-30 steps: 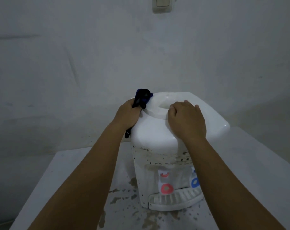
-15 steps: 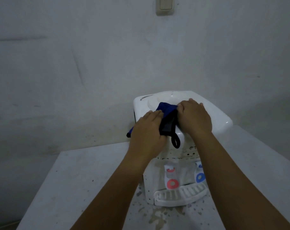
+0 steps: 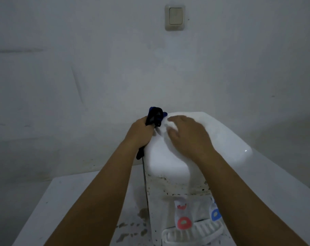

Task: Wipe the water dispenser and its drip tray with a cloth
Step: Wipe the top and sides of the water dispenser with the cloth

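Dispenser [image 3: 200,148] stands on the table [image 3: 65,201], drip tray [image 3: 193,231] at its front base; left hand [image 3: 141,132] grips the dark cloth [image 3: 155,116] at the top's left rear edge; right hand [image 3: 188,137] rests on the top, fingers loosely spread.

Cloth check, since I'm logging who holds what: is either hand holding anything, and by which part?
The left hand grips the dark blue cloth around its bunched middle; both ends stick out. The right hand holds nothing, resting on the water dispenser.

Dim bluish light, soft blur
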